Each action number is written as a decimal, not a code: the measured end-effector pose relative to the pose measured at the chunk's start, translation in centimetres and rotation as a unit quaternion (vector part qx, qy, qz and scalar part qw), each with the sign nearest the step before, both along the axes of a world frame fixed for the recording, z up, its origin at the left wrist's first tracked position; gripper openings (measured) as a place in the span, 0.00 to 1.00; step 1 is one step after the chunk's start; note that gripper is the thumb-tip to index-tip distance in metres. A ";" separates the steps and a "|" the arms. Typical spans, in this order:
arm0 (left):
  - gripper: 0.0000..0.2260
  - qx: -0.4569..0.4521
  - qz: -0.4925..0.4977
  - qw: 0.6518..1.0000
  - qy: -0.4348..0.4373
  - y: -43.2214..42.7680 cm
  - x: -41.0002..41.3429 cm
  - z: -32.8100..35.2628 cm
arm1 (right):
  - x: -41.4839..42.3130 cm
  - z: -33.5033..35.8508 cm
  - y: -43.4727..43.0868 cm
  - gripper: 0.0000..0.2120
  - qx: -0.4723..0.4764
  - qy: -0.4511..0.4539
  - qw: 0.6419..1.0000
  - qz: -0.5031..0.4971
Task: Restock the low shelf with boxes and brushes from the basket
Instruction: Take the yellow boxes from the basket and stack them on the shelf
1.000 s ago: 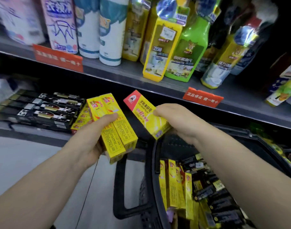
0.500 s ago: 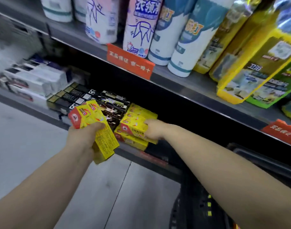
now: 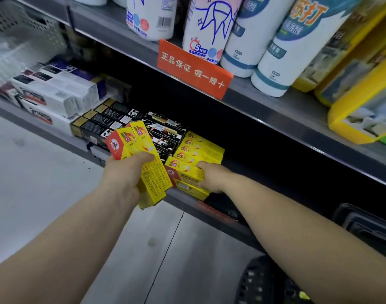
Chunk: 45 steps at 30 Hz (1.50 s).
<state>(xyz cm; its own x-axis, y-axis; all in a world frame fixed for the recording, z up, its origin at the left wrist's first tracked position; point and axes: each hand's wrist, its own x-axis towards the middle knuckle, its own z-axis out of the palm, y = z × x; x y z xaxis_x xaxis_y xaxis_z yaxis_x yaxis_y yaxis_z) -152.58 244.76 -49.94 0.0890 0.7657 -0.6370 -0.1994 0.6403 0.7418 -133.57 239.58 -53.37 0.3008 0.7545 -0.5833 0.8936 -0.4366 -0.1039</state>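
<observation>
My left hand (image 3: 127,172) grips two yellow boxes with red ends (image 3: 141,159), held tilted just in front of the low shelf (image 3: 62,139). My right hand (image 3: 211,176) rests on a yellow box (image 3: 185,170) lying atop the yellow box stack (image 3: 200,148) on that shelf; its fingers curl round the box's right end. Only the black basket's rim (image 3: 260,279) shows at the bottom right, its contents hidden.
Black boxes (image 3: 113,121) and white boxes (image 3: 56,95) lie left of the yellow stack. The upper shelf carries white bottles (image 3: 209,29), yellow packs (image 3: 363,102) and an orange sign (image 3: 194,69). Dark shelf space opens right of the stack. Pale floor lies below.
My right hand carried its yellow box from above the basket onto the shelf stack. My left hand followed towards the shelf with its two boxes. The view swung left, away from the basket.
</observation>
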 end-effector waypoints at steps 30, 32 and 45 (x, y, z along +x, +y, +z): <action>0.18 -0.070 -0.057 0.996 -0.007 -2.2 3.9 -0.8 | 3.8 2.1 -0.1 0.22 0.136 0.056 0.988 -0.054; 0.18 -0.082 -0.072 0.994 -0.005 -2.2 4.0 -1.1 | 3.3 0.9 0.2 0.25 0.082 0.067 0.994 -0.039; 0.06 -0.101 -0.105 0.989 -0.023 -2.4 5.5 -1.7 | 3.2 0.4 -0.5 0.48 0.001 0.071 0.997 -0.028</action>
